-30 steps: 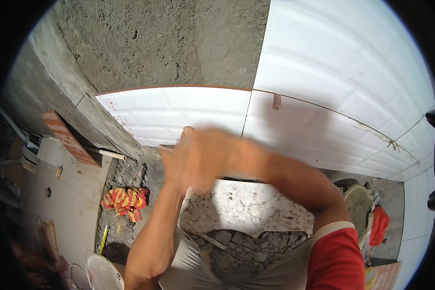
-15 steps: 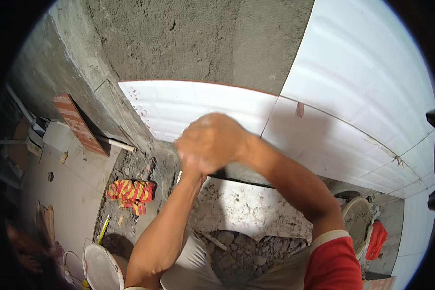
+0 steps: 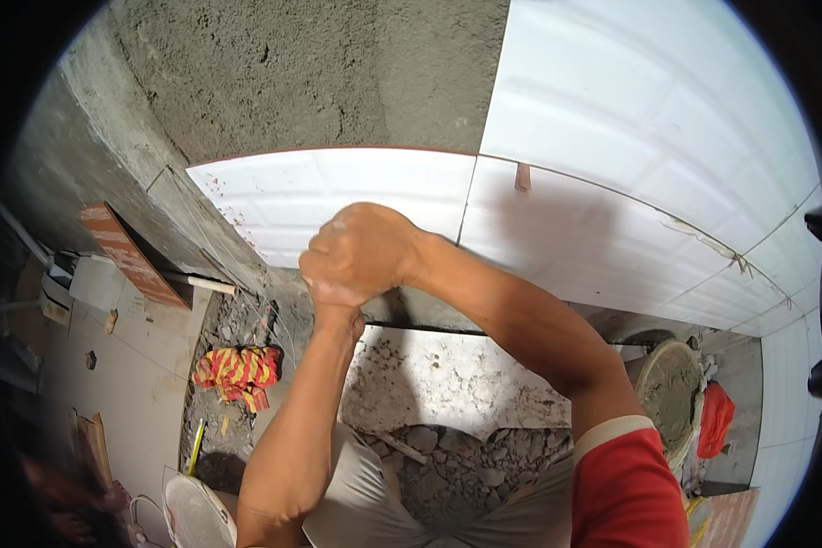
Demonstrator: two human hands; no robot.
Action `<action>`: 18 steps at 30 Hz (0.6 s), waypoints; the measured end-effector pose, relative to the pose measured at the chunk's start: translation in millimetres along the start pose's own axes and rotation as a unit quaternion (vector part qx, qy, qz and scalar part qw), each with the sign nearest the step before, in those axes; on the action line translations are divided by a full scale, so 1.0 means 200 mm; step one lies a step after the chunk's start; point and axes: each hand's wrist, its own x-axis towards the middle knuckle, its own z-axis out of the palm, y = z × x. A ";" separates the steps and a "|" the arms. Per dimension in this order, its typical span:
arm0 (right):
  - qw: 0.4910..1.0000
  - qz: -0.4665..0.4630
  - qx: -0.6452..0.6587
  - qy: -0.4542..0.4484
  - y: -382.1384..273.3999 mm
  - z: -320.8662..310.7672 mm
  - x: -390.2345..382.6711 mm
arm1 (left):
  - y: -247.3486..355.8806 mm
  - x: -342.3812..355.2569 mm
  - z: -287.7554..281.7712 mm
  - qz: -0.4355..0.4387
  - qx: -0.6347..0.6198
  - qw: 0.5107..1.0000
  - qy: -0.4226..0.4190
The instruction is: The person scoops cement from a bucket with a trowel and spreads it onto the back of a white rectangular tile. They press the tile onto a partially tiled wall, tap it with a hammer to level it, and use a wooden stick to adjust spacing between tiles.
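My right hand [image 3: 361,251] curled closed, left hand [image 3: 338,309] mostly hidden (can't tell holds) | white tile [image 3: 374,183] edge beyond, open mortar [image 3: 320,82] farther

left grip [image 3: 336,300]: mostly hidden from you behind your right grip [image 3: 361,251]
pale bucket [image 3: 221,508]: cut off by your lower edge
brown shape, lower left [image 3: 64,498]: too blurred for you to tell

Head-worn fisheye view, tipped steeply downward
From above the person's two bare hands [image 3: 356,260], near centre, the camera looks close over their forearms toward glossy white rectangular wall tiles [image 3: 648,119] at upper right; loose broken grey rubble [image 3: 479,470] lies below, lower centre.
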 end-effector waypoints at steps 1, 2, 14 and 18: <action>0.997 -0.045 0.038 0.047 -0.02 -0.01 0.01 | -0.01 0.02 -0.01 0.010 -0.033 0.999 -0.016; 0.992 -0.071 0.053 0.087 -0.05 -0.03 0.03 | -0.02 0.02 -0.03 0.011 -0.045 0.999 -0.020; 0.992 -0.067 0.073 0.082 0.03 -0.01 -0.06 | 0.06 -0.08 0.09 0.018 -0.056 0.997 0.044; 0.991 -0.096 0.047 0.075 0.00 -0.06 -0.05 | 0.07 -0.05 0.07 0.035 0.006 0.999 -0.008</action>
